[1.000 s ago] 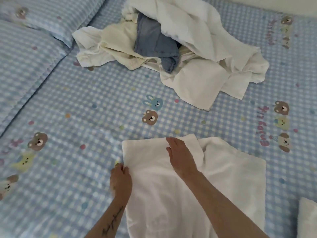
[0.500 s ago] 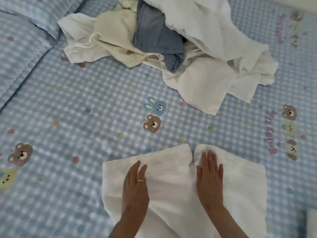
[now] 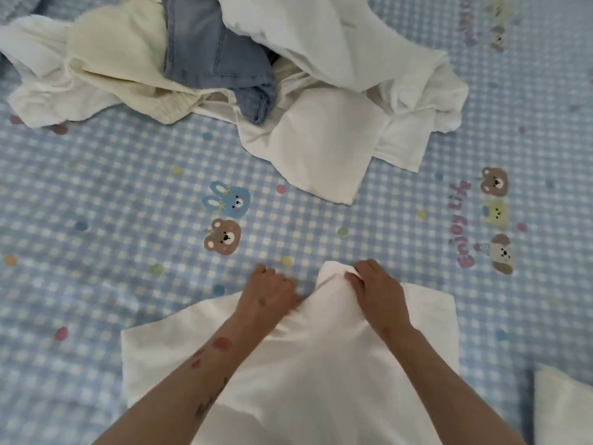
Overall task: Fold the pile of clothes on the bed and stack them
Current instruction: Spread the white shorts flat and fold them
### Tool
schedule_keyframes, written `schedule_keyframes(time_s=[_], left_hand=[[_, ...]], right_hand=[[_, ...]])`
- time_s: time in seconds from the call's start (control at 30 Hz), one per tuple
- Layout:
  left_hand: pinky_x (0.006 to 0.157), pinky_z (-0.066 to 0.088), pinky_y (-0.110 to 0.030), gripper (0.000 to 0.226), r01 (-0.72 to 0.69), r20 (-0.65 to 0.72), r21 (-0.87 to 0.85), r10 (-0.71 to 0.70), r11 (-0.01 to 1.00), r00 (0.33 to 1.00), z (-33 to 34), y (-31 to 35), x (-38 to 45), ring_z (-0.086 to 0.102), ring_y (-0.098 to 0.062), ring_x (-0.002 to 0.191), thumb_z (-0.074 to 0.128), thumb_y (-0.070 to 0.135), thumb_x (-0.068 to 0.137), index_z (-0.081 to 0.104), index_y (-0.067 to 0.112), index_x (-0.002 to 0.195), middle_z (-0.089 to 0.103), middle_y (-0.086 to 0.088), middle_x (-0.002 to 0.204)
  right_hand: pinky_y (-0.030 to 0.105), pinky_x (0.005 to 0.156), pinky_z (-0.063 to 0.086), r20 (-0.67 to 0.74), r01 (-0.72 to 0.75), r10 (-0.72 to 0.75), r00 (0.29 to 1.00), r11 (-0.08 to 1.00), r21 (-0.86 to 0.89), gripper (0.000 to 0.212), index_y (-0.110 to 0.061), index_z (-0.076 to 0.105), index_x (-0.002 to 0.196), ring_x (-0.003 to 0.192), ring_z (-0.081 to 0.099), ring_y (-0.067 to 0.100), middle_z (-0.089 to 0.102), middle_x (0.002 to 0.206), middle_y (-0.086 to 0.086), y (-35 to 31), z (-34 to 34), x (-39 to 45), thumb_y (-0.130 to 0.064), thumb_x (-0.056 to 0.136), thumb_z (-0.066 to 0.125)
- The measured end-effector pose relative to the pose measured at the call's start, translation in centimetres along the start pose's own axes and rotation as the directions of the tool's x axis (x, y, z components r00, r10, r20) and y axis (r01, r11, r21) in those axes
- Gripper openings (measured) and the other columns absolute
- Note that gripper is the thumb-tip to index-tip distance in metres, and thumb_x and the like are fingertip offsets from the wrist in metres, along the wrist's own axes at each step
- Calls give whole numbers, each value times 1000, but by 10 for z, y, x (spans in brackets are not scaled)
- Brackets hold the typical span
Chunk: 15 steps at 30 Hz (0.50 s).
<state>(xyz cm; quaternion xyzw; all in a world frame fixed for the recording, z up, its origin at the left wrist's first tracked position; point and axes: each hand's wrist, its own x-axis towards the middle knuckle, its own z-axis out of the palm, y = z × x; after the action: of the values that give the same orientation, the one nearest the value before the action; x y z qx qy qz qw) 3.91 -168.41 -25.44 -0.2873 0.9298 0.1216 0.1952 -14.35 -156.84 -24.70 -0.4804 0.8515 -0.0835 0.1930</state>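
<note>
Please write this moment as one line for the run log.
right hand: pinches white garment | left hand: on garment, grip unclear | pile: unfolded

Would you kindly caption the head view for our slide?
Both hands, left and right, grip a white garment on the checked bed; unfolded pile beyond.

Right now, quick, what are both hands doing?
Left hand: fingers curled, gripping the white garment at its far edge.
Right hand: pinching the garment's raised fold.
</note>
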Motion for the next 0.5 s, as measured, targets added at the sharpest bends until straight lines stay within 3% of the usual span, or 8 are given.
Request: schedule_keyframes(time_s=[0.1,0.2,0.27,0.33,0.37,0.43,0.47,0.5], left_hand=[[74,33,-31,41,156,-29,-42,-158,987,987,-1,-11,-1,64,-21,91,33,52,96,59,21,98,70,0,98],[81,34,-33,48,38,89,-133,-26,990,996,5,-13,-5,57,-19,98,31,63,90,59,24,98,65,4,102],[83,30,-33,42,-57,191,-90,73,994,979,3,-12,-5,54,-18,100,37,60,89,60,26,95,64,6,101],[87,30,-32,24,-11,180,41,3,999,984,-5,-14,3,55,-19,102,41,39,96,59,24,100,65,4,105],[89,32,-33,19,72,125,103,-85,992,989,-10,-14,5,55,-20,104,43,26,95,58,22,106,65,2,108],[88,43,-37,27,233,-135,95,-219,968,966,-13,-6,5,60,-26,100,59,5,83,60,12,109,65,-6,106],[84,51,-40,35,225,-263,17,-213,974,941,-11,6,5,64,-31,96,68,-1,73,64,6,106,67,-12,104],[83,54,-44,40,127,-374,-71,-144,989,916,-3,25,3,66,-35,98,70,-4,67,66,2,107,67,-17,109]], right_hand=[[30,65,35,76,-41,35,996,995,85,25,-22,53,97,84,60,21,59,93,-4,11,0,-1,-45,96,44],[30,66,31,271,-7,5,963,1000,7,30,-26,49,90,84,61,20,63,86,-5,22,-1,-1,-55,92,44],[32,65,34,183,29,-31,983,1000,12,24,-24,50,87,82,61,23,63,82,-3,24,-6,3,-47,93,49],[35,74,40,-107,3,2,994,999,54,20,-19,59,98,86,60,26,65,90,1,31,-16,7,-37,92,56],[37,80,40,-248,-38,50,967,998,56,26,-16,60,107,93,59,27,64,100,3,38,-22,3,-36,92,56],[40,94,36,-404,-114,110,908,993,13,41,-12,53,126,112,53,29,58,123,9,52,-26,-18,-39,96,46],[42,102,32,-405,-128,108,908,991,-24,47,-12,48,133,122,48,30,51,134,11,57,-23,-34,-40,97,40],[45,109,25,-363,-112,82,928,992,-63,51,-13,43,139,132,40,29,43,144,12,59,-16,-51,-41,97,35]])
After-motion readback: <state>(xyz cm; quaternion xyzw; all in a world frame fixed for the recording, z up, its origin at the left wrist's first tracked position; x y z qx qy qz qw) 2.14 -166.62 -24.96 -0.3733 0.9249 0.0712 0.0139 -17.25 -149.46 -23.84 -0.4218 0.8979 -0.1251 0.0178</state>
